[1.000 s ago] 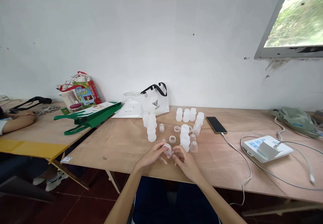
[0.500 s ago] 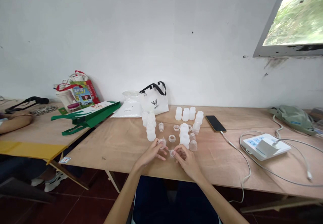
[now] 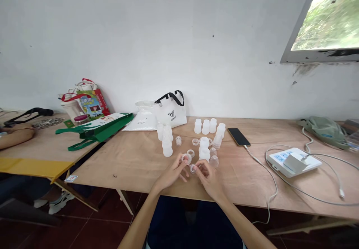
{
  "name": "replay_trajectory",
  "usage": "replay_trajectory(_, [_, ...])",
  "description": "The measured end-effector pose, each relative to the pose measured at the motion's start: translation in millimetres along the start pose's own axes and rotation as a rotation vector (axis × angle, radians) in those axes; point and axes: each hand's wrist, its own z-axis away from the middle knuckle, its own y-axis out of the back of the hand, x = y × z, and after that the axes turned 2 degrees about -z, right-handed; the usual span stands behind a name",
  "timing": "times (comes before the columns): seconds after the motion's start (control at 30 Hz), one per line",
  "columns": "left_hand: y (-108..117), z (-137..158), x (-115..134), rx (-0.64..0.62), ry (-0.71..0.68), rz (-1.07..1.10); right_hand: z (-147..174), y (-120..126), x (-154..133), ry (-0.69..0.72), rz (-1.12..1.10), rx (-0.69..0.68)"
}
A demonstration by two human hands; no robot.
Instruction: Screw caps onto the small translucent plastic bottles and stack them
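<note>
While the left hand (image 3: 170, 175) pinches a clear ring (image 3: 186, 159) with its other fingers spread loosely, the right hand (image 3: 208, 177) grips a small clear piece (image 3: 193, 169) narrowly at the fingertips, just beside it! Both parts are over the near side of the wooden surface (image 3: 134, 166); whether they touch, I can't tell. On to the containers: milky left-hand bottles (image 3: 167, 149) stand clustered beyond the left hand, a column of right-hand bottles (image 3: 204, 153) rises beyond the right, and back bottles (image 3: 205, 127) line up behind. What's inside them, the cloudy walls don't show. Clear domed caps (image 3: 214, 162) sit right of that column, a loose ring (image 3: 195, 142) lies left of it. Against the wall, a white bag (image 3: 175, 114) leans, contents hidden, next to a plastic packet (image 3: 143, 121).
</note>
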Motion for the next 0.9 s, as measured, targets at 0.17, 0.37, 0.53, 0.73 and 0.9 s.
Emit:
replay_trajectory(0.17, [3.2,0.1,-0.7,0.023,0.029,-0.072,1.9,-0.5,-1.1,-0.005,-0.022,0.012])
replay_trajectory(0.37, [-2.7,4.0,2.2,-0.120,0.016,-0.163,-2.0,-0.6,3.5,0.037,0.061,0.001])
replay_trajectory(0.53, [-2.7,7.2,5.5,-0.185,0.003,-0.180,-3.5,-1.5,10.3,0.047,0.086,0.020])
replay_trajectory(0.73, [-1.5,10.1,4.5,-0.278,-0.101,-0.118,-2.7,-2.7,14.8,0.035,0.157,0.037])
replay_trajectory(0.9, [-3.6,3.8,1.7,-0.211,-0.061,-0.077,-1.9,-3.7,13.1,0.021,0.118,0.010])
